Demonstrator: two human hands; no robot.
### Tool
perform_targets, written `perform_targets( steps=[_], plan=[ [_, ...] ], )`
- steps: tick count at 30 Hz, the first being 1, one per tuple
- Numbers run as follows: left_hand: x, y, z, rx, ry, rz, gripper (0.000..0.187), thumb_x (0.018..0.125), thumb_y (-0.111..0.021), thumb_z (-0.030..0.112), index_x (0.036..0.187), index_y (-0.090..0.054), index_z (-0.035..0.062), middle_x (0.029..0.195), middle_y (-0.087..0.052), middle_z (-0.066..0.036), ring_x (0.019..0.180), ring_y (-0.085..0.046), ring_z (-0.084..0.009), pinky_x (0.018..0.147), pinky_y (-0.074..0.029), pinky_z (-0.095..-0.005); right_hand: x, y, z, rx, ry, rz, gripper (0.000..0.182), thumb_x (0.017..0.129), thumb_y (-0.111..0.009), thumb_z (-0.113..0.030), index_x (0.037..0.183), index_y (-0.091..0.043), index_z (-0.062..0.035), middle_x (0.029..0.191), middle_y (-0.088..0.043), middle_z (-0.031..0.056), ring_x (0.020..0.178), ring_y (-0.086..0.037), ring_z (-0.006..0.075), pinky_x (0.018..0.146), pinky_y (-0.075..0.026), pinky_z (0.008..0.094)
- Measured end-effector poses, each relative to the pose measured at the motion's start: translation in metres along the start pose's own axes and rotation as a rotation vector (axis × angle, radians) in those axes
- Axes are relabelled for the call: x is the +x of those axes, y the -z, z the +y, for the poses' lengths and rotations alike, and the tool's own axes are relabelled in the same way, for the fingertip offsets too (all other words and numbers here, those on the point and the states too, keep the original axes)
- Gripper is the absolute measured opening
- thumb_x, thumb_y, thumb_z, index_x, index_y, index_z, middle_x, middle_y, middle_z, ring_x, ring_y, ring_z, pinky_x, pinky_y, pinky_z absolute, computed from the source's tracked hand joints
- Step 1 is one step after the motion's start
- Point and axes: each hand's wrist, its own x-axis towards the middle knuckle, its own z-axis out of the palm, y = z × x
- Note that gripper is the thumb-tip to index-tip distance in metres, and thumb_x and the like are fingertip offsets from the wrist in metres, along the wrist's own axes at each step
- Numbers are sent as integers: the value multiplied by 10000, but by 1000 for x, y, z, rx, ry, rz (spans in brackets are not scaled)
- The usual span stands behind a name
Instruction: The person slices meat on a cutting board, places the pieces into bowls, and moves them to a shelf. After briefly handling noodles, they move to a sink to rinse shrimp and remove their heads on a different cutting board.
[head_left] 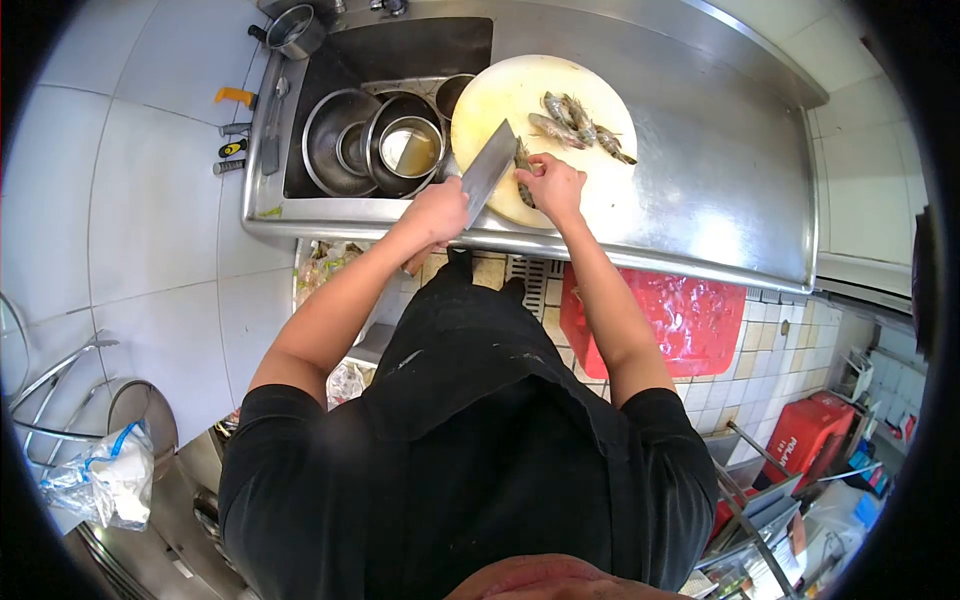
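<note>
My left hand (438,212) is closed round the handle of a cleaver (488,174), whose broad blade points up and away over the left part of a round cutting board (490,100). Just right of the blade, my right hand (553,187) pinches a grey shrimp (523,160) against the board with its fingertips. The blade's edge is close to this shrimp; whether they touch I cannot tell. Several more whole shrimps (560,130) lie in a loose group on the upper right of the board.
Left of the board, a sink (400,50) holds metal bowls (325,115), one with liquid (412,148). A steel counter (710,160) extends right. Knives (232,148) hang at the sink's left. A red crate (655,325) sits below the counter's edge.
</note>
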Motion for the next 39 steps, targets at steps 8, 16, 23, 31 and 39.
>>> perform_targets(
  steps=[8,16,23,31,39],
  plan=[
    [-21,-19,29,315,27,31,287,936,-454,66,1186,-505,-66,1101,-680,-331,1079,-665,-468,941,-516,-536,30,52,-119,140,773,353,182,978,-595,-216,927,-653,-52,894,-609,144,936,-555,360,860,-433,454],
    [2,-50,-24,236,-125,194,229,1040,-445,181,1117,-475,-32,893,-682,-308,791,-701,-462,720,-550,-558,31,45,-69,280,509,324,133,976,-555,-152,1023,-629,-52,1061,-617,144,1036,-560,360,899,-445,472],
    [32,0,-93,100,-119,386,256,1052,-471,243,1145,-545,16,924,-685,-290,829,-684,-473,742,-546,-539,-44,37,79,-87,298,155,133,817,-712,-109,947,-736,-98,945,-679,111,943,-601,334,868,-475,460],
    [-25,7,-29,318,-54,275,267,1057,-428,298,1144,-507,58,903,-678,-335,911,-655,-524,819,-489,-637,-69,30,82,-33,187,272,82,845,-698,-155,839,-743,-88,868,-707,96,914,-629,313,829,-466,462],
    [-59,-17,15,270,-339,342,260,1048,-461,296,1091,-486,41,825,-689,-270,819,-656,-523,750,-499,-631,-76,22,82,-16,124,345,83,850,-687,-154,829,-727,-84,850,-704,104,902,-632,323,855,-451,472]
  ],
)
